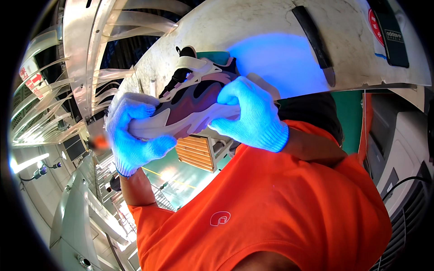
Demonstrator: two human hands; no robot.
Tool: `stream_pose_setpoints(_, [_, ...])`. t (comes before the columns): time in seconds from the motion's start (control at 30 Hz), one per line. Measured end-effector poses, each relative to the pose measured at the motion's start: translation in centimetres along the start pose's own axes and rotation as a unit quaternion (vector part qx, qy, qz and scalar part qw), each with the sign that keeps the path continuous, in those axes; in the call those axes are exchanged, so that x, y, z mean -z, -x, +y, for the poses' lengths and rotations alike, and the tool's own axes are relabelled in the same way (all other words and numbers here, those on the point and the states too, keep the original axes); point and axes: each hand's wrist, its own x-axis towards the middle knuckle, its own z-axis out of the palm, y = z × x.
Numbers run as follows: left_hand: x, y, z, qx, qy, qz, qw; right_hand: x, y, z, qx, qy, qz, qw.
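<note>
Both my hands, in knit gloves lit blue, hold one sneaker (199,97) tilted up on its side above the near edge of the worktable. It has a thick pale sole and an upper of black, grey, white and dull pink parts. My left hand (131,131) wraps around one end of the shoe, thumb under the sole and fingers over the top. Farther along, my right hand (251,113) pinches the sole's edge between thumb and bent fingers. Part of the shoe is hidden behind the gloves.
Blue light falls on the pale worktable (203,31). A black-handled knife (312,38) lies there, with a dark flat piece (393,38) at far right. Clear curved strips (142,20) hang on a metal frame at left. A slatted wooden item (195,152) stands below.
</note>
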Motion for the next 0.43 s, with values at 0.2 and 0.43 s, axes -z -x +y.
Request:
stream_pose_setpoints(0.2, [0.9, 0.4, -2.4, 0.053, 0.055, -0.013, 0.997, -0.2, -1.5, -0.6, -0.074, 0.007, -0.058, 0.996])
stream_pose_setpoints(0.43, [2.4, -2.4, -3.8, 0.233, -0.019, -0.251, 0.939, -2.3, -1.5, -0.1, -0.025, 0.064, -0.072, 0.995])
